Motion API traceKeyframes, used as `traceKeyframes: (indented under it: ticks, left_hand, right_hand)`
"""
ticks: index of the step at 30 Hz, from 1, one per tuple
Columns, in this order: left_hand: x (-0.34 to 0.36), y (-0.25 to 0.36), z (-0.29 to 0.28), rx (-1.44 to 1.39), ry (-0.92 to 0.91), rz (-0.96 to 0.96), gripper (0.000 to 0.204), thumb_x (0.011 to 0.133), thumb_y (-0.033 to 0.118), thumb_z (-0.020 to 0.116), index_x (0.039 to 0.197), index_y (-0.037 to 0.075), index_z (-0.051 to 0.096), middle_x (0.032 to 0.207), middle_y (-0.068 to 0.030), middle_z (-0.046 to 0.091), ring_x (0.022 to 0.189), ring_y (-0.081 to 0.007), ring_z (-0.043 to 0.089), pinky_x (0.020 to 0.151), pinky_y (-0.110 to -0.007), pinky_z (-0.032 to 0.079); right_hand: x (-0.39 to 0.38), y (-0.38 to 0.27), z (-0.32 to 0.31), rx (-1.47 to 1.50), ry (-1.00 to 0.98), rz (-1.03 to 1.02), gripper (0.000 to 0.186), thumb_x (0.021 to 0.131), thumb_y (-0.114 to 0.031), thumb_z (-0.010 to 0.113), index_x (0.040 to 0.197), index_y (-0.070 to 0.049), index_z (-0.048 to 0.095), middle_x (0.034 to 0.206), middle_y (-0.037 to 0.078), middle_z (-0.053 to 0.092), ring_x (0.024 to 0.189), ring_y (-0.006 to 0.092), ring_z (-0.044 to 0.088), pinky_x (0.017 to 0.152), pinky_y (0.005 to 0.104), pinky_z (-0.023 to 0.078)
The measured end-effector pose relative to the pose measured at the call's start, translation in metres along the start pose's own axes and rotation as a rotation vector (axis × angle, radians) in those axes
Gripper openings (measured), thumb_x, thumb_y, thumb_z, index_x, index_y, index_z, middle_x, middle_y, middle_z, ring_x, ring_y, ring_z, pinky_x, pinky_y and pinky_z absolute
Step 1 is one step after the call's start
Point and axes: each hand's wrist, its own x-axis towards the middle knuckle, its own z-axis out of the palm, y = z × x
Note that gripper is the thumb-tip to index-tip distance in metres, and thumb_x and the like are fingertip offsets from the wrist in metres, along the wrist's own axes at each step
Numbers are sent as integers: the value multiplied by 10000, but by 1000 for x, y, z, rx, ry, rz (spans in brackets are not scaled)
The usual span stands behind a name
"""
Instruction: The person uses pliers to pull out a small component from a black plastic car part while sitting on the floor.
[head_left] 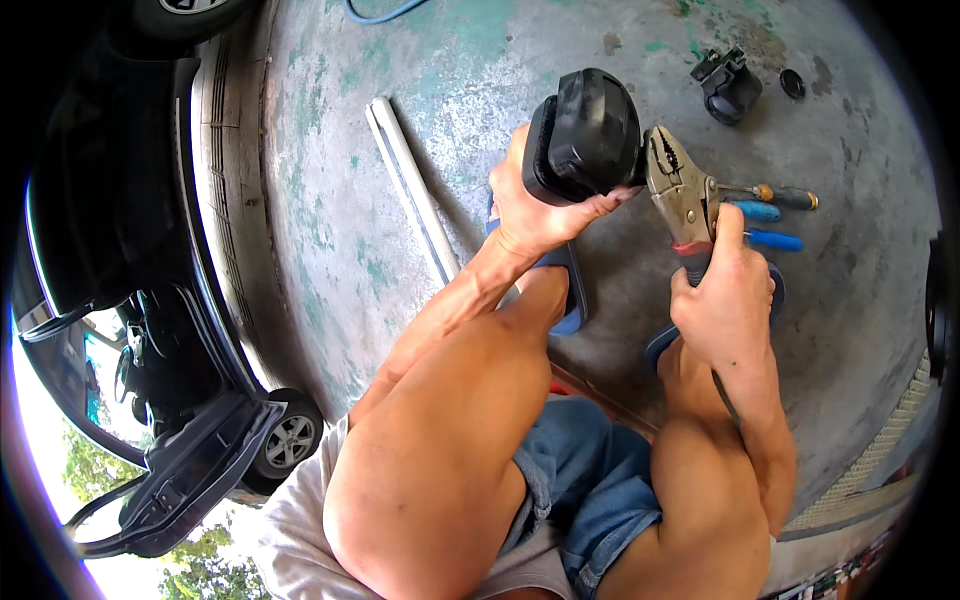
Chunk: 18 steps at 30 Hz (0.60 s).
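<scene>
A bulky black plastic housing (597, 130) is gripped in my left hand (540, 210), with my thumb along its lower edge. My right hand (728, 300) is wrapped round the handles of a pair of locking pliers (683, 190). Their toothed jaws point up, close to the right side of the housing; whether they touch it I cannot tell. On the floor just beyond the pliers lie a screwdriver with an orange and dark handle (793, 198) and two tools with blue handles, one of them a blue-handled tool (775, 241) in front.
A second black plastic part (730, 88) and a round black cap (792, 84) lie on the worn concrete floor (330, 200) at far right. A long white rail (408, 185) lies at left. A dark car (110, 200) with an open door (190, 480) stands further left. A blue hose (385, 14) is at the top.
</scene>
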Motion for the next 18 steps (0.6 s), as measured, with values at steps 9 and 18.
traceKeyframes:
  ticks: [9, 18]
  left_hand:
    - [8, 16, -1, 327, -11, 15, 847, 567, 418, 961, 1231, 24, 614, 1035, -138, 668, 920, -301, 699, 811, -387, 569]
    - [15, 11, -8, -104, -73, 30, 882, 567, 454, 974, 1233, -13, 635, 1043, -128, 716, 911, -230, 718, 853, -348, 569]
  right_hand:
    - [7, -13, 0, -9, -113, 218, 384, 746, 10, 627, 1096, -8, 471, 813, 257, 678, 774, 482, 654, 690, 522, 490]
    - [0, 12, -3, -35, -18, -44, 469, 728, 23, 652, 1163, -3, 478, 852, 240, 695, 836, 463, 670, 711, 500, 520]
